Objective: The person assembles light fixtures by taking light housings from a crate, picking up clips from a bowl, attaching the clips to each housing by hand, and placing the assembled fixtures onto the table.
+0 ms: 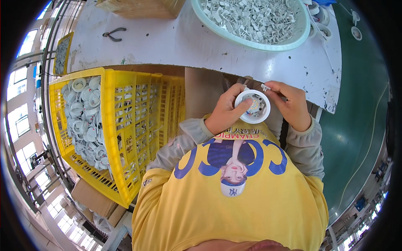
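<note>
My left hand grips a round white LED downlight in front of my chest, its thumb lying over the inner face where small yellow LEDs and circuit parts show. Just right of it, my right hand pinches a small white plastic piece between thumb and fingertips. That piece is held near the upper right of the downlight's rim; whether a wire joins the two cannot be made out. A pale green basin full of small white plastic pieces stands on the table beyond my hands.
A yellow crate heaped with white downlights stands at my left. On the white table are pliers, a cardboard box and, at its left end, a small yellow tray. More round white fixtures sit right of the basin.
</note>
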